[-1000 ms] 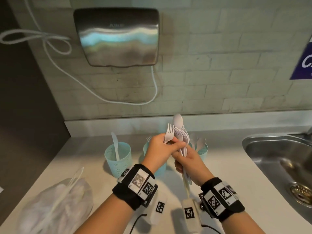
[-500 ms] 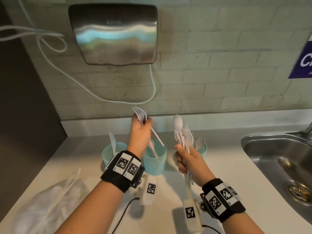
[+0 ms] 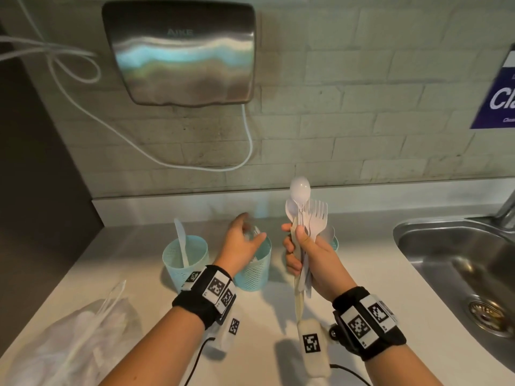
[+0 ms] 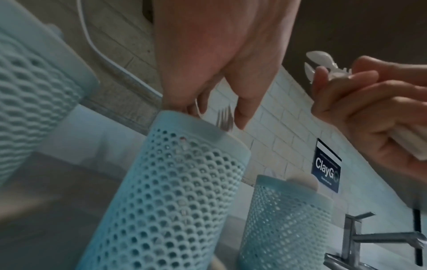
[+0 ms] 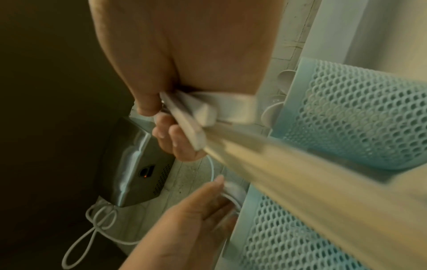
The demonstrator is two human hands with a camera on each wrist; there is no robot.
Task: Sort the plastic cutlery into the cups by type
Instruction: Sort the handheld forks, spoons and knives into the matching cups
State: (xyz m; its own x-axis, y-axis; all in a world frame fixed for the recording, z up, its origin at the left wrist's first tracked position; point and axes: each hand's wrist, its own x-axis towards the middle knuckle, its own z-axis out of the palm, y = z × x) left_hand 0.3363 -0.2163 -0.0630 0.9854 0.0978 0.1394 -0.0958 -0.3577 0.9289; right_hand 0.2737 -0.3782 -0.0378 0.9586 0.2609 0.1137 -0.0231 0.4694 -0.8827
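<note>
My right hand [image 3: 296, 244] grips a bundle of white plastic spoons and forks [image 3: 308, 215] upright by the handles [image 5: 201, 113], in front of the right teal mesh cup [image 3: 335, 243]. That cup holds spoons [image 5: 284, 76]. My left hand [image 3: 247, 233] hovers at the rim of the middle cup [image 3: 255, 271] with its fingers loose and nothing in them. Fork tines [image 4: 224, 118] stick up from this cup just under the fingertips. The left cup [image 3: 178, 263] holds one white knife [image 3: 181, 240].
A clear plastic bag [image 3: 69, 344] with more cutlery lies at the near left of the white counter [image 3: 362, 274]. A steel sink [image 3: 459, 274] with its tap is on the right. A hand dryer [image 3: 181, 51] and its cable hang on the tiled wall.
My left hand took a fork out of the bundle, lifted it left, then came down to the middle cup and let it go. The right hand kept the bundle roughly in place.
</note>
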